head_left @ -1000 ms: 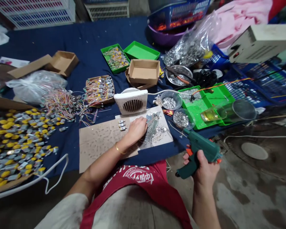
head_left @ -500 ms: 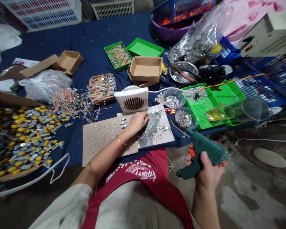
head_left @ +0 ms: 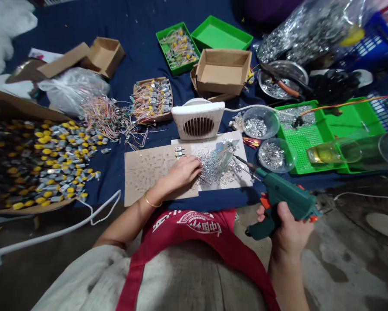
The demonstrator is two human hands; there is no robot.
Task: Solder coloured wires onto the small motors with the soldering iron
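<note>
While the right hand closes around the handle of a green hot glue gun, the left hand lies open, palm down, on a cardboard sheet below a white vent fan, just beside a heap of silver flakes. Right of the fan, clear bowls hold more flakes; a red apron below it bears the printed characters 中国.

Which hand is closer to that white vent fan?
Left: the left hand is nearer, resting on a cardboard sheet just in front of the white vent fan. The right hand, gripping a green glue gun, is farther off to the right.
</note>
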